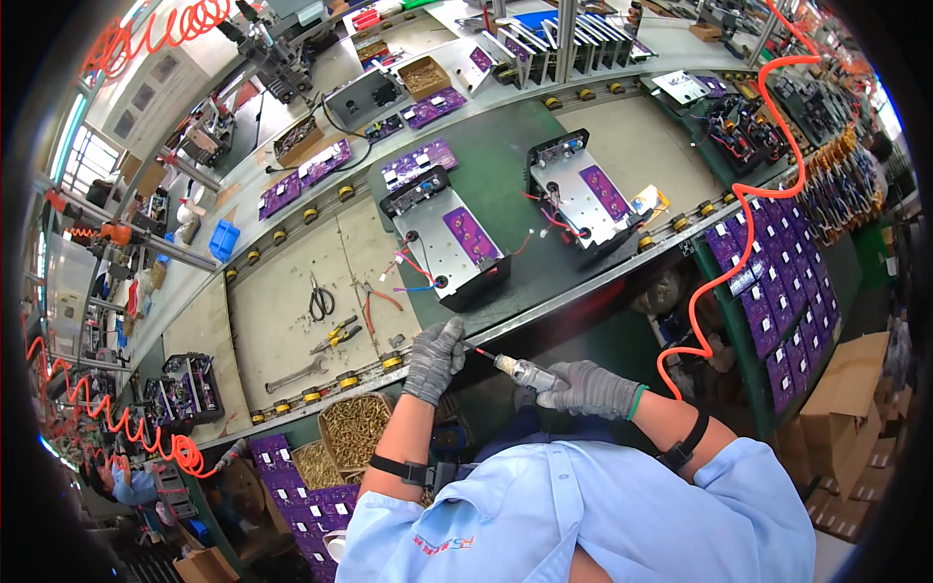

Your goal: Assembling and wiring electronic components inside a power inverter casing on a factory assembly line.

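Note:
My right hand (591,391), in a grey knit glove, is wrapped round the pale, partly see-through body of a screwdriver (520,369). Its thin shaft points up and left toward my left hand (437,360). That gloved hand is closed at the table's front edge, close to the tip; anything inside its fingers is hidden. Just beyond it stands a metal chassis (450,231) with black ends, a purple circuit board (470,234) on its plate and loose red and blue wires. To its right sits a similar chassis (583,194), also with a purple board.
Pliers (336,335), black scissors (320,299), red-handled pliers (379,302) and a wrench (296,374) lie left. Boxes of brass screws (355,428) stand by my left arm. An orange coiled hose (743,233) hangs at right, before racked purple boards (777,291).

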The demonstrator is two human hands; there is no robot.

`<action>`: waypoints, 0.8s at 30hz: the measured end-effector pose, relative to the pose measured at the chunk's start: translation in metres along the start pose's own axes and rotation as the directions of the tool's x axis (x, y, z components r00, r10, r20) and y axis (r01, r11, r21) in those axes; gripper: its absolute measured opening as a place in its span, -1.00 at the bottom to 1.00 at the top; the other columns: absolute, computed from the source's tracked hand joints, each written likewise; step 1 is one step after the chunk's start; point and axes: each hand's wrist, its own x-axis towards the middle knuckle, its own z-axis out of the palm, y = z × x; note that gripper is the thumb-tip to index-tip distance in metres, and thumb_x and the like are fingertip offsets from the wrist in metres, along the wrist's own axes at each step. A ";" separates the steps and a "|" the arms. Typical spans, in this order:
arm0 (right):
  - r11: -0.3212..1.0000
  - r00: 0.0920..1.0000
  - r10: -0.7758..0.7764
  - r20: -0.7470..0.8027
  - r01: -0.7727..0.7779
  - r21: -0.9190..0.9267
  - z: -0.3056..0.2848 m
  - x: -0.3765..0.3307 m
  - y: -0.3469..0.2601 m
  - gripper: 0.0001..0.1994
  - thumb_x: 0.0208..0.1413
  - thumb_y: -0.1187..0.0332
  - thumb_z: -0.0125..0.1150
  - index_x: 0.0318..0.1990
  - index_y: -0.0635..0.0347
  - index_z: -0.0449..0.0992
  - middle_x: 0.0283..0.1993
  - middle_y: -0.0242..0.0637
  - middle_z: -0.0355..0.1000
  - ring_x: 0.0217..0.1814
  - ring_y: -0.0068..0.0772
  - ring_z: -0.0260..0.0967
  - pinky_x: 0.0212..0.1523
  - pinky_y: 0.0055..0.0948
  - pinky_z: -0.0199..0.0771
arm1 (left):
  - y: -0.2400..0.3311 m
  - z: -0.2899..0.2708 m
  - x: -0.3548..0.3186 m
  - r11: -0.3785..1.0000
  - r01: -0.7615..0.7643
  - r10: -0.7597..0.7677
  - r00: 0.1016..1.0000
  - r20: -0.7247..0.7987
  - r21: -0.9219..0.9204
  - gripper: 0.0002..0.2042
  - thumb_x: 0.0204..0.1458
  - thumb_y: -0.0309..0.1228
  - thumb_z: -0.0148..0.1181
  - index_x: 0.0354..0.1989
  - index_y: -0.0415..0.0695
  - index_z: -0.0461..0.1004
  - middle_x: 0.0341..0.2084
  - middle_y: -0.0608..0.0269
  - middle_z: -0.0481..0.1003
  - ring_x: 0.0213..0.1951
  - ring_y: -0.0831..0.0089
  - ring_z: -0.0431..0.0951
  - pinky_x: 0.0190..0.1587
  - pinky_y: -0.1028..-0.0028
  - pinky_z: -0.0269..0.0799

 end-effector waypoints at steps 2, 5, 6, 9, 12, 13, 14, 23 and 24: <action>0.996 1.000 0.021 0.020 -0.023 0.084 0.001 0.001 -0.001 -0.55 0.08 0.11 0.39 0.05 0.13 0.49 -0.42 -0.46 0.41 -0.50 -0.63 0.30 -0.50 -0.55 0.33 | -0.007 0.003 0.004 0.999 -0.016 0.015 0.999 -0.040 -0.033 -0.70 0.24 -0.16 0.24 -0.34 -0.16 0.45 -0.73 0.36 0.36 -0.77 0.55 0.30 -0.73 0.55 0.15; 0.984 0.999 0.038 0.023 -0.041 0.171 0.002 0.001 -0.001 -0.54 0.08 0.11 0.40 0.05 0.15 0.49 -0.42 -0.45 0.41 -0.50 -0.63 0.30 -0.48 -0.55 0.34 | -0.012 0.002 0.008 0.997 -0.050 0.046 0.996 -0.070 -0.064 -0.73 0.25 -0.20 0.22 -0.27 -0.18 0.45 -0.71 0.36 0.35 -0.77 0.55 0.29 -0.75 0.55 0.13; 0.983 1.000 0.029 0.010 -0.030 0.180 0.003 0.001 0.000 -0.54 0.08 0.10 0.40 0.05 0.17 0.49 -0.42 -0.45 0.41 -0.50 -0.63 0.30 -0.48 -0.55 0.34 | -0.011 0.001 0.011 0.984 -0.021 0.005 0.996 -0.089 -0.177 -0.74 0.25 -0.21 0.21 -0.26 -0.17 0.44 -0.70 0.37 0.35 -0.76 0.55 0.29 -0.75 0.56 0.14; 0.985 0.999 0.042 -0.001 -0.041 0.166 0.003 0.001 0.002 -0.54 0.08 0.11 0.39 0.04 0.18 0.49 -0.43 -0.44 0.40 -0.50 -0.63 0.30 -0.48 -0.55 0.34 | -0.005 -0.007 0.014 0.924 0.087 -0.124 0.989 -0.076 -0.372 -0.79 0.28 -0.24 0.16 -0.24 -0.14 0.43 -0.68 0.40 0.35 -0.75 0.55 0.28 -0.76 0.57 0.15; 0.980 0.999 0.033 0.006 -0.034 0.194 0.003 0.000 0.003 -0.54 0.08 0.10 0.38 0.04 0.17 0.49 -0.42 -0.44 0.40 -0.49 -0.63 0.31 -0.49 -0.55 0.35 | -0.001 -0.010 0.011 0.869 0.165 -0.203 0.979 -0.031 -0.466 -0.81 0.28 -0.25 0.15 -0.28 -0.08 0.41 -0.67 0.41 0.35 -0.75 0.55 0.28 -0.76 0.56 0.16; 0.979 1.000 0.018 0.018 -0.021 0.202 0.003 0.000 0.003 -0.54 0.08 0.10 0.38 0.04 0.17 0.49 -0.42 -0.44 0.40 -0.49 -0.63 0.31 -0.49 -0.55 0.35 | 0.000 -0.010 0.010 0.856 0.165 -0.197 0.980 -0.013 -0.490 -0.82 0.29 -0.26 0.15 -0.30 -0.06 0.40 -0.67 0.41 0.35 -0.75 0.54 0.29 -0.76 0.56 0.16; 0.976 1.000 0.002 0.019 -0.006 0.217 0.004 -0.001 0.003 -0.54 0.09 0.10 0.38 0.05 0.17 0.49 -0.42 -0.44 0.41 -0.49 -0.63 0.31 -0.49 -0.55 0.34 | -0.001 -0.009 0.008 0.840 0.159 -0.164 0.986 0.038 -0.519 -0.83 0.29 -0.26 0.14 -0.32 -0.03 0.39 -0.68 0.41 0.35 -0.75 0.54 0.29 -0.76 0.55 0.16; 0.978 1.000 -0.018 0.019 0.014 0.208 0.009 -0.003 0.008 -0.57 0.10 0.08 0.36 0.01 0.13 0.48 -0.42 -0.44 0.41 -0.50 -0.65 0.31 -0.53 -0.59 0.34 | -0.007 0.002 -0.003 0.918 0.043 -0.064 0.997 -0.039 -0.394 -0.82 0.27 -0.26 0.19 -0.29 -0.07 0.42 -0.65 0.37 0.38 -0.73 0.49 0.32 -0.72 0.53 0.20; 0.976 0.999 -0.016 0.034 0.008 0.218 0.008 -0.005 0.009 -0.58 0.10 0.07 0.35 -0.01 0.12 0.47 -0.42 -0.43 0.42 -0.51 -0.65 0.33 -0.55 -0.60 0.35 | -0.007 0.004 -0.006 0.918 0.050 -0.082 0.995 -0.064 -0.394 -0.82 0.27 -0.26 0.19 -0.29 -0.07 0.42 -0.65 0.37 0.38 -0.73 0.49 0.32 -0.72 0.53 0.20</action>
